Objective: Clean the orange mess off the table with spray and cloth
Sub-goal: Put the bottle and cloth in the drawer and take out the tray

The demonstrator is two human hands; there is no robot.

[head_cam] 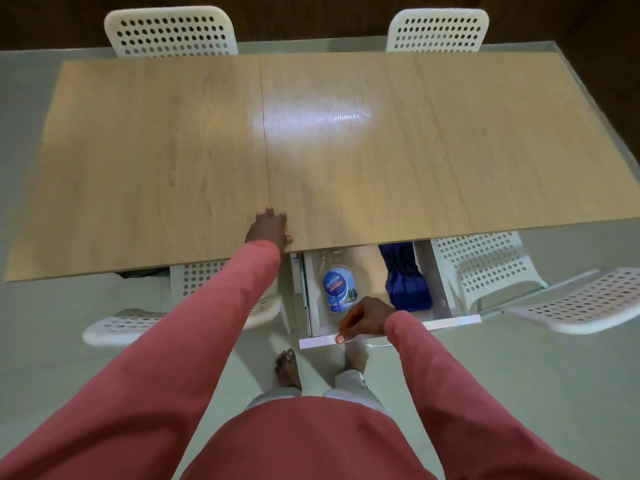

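A light wooden table [346, 150] fills the middle of the view; I see no orange mess on its top. Under its near edge a white drawer [450, 322] stands pulled out. Inside lie a clear spray bottle [338, 285] with a blue label and, to its right, a blue cloth [405, 282]. My left hand [270, 228] rests flat on the table's near edge, fingers spread. My right hand [363, 318] grips the drawer's front edge, fingers curled over it, just below the bottle.
Two white perforated chairs [171, 31] [438, 29] stand at the far side. Two more [194, 306] [485, 268] flank the drawer on the near side, and another seat [588, 303] is at the right. My bare feet [287, 370] stand on a pale floor.
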